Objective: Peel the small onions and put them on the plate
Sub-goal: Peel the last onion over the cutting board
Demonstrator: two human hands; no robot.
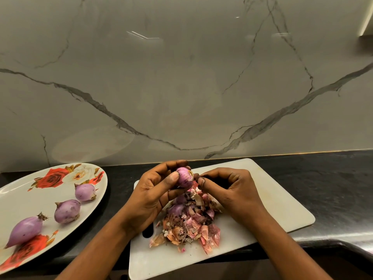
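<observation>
My left hand point(155, 190) grips a small purple onion point(184, 177) above the white cutting board point(272, 201), thumb on its near side. My right hand point(228, 186) has its fingers curled, its fingertips pinching at the onion's right end. Below the hands lies a heap of pink and brown onion skins point(191, 225), with at least one unpeeled onion point(177, 209) half buried in it. On the left, a white plate with red roses point(24, 190) holds three peeled onions: one at the back point(85, 191), one in the middle point(67, 211), a long one at the front point(26, 229).
Board and plate sit on a dark stone counter point(333, 188) against a grey marble wall point(181, 87). The counter's front edge curves at the lower right. The board's handle slot point(148, 231) lies by my left wrist.
</observation>
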